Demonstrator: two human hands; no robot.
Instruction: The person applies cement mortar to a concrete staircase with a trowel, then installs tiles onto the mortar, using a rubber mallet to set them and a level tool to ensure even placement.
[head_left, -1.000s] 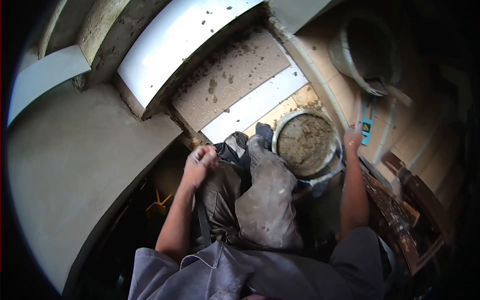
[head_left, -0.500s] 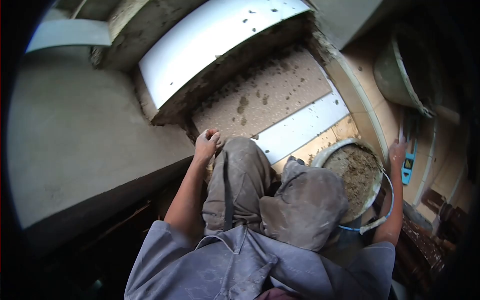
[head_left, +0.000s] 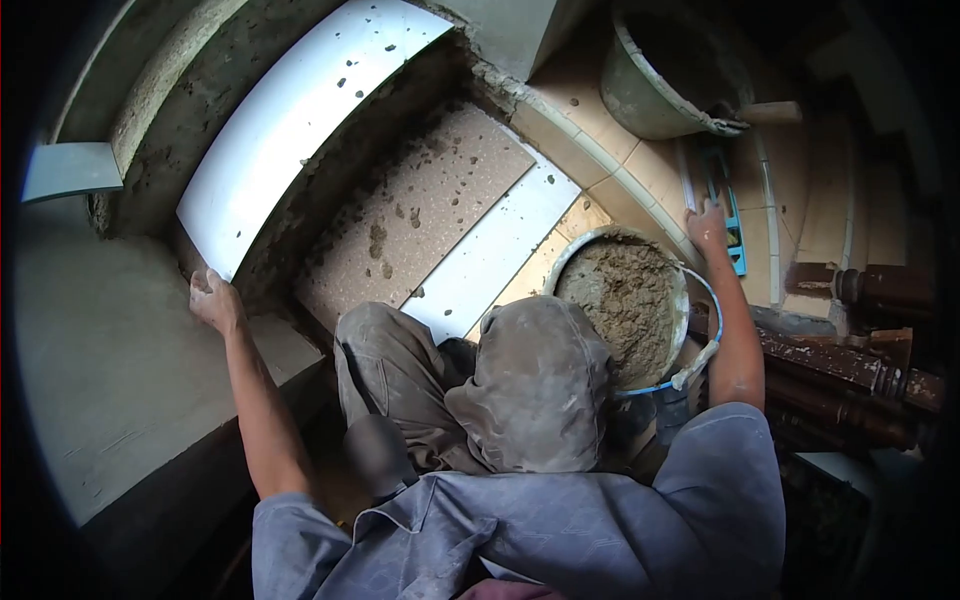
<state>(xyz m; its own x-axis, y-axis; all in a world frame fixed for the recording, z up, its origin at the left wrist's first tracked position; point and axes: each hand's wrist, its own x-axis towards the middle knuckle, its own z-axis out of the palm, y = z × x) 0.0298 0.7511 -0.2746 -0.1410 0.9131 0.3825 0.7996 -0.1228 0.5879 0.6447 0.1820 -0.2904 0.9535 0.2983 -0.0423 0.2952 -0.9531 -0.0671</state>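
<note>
My left hand (head_left: 213,302) is at the near lower corner of a glossy white slab (head_left: 300,120), its fingers loosely bent and slightly apart. Whether the fingertips press on the slab's edge is hard to tell. On the other side, my right hand (head_left: 708,226) reaches down beside a blue spirit level (head_left: 736,232), fingers apart. The level lies on the tiled steps, right next to the fingers. A bucket of wet mortar (head_left: 625,310) with a blue handle stands between my right arm and my knee.
Ahead of my knees lies a speckled brown tile (head_left: 420,200) with mortar crumbs, bordered by a white strip (head_left: 490,250). A second, larger bucket (head_left: 650,95) stands at the upper right. Dark wooden balusters (head_left: 840,370) lie right; a grey plastered surface (head_left: 130,370) is left.
My left hand has moved forward and left, from beside my knee to the white slab's corner. The view has turned right. My right hand stays by the spirit level.
</note>
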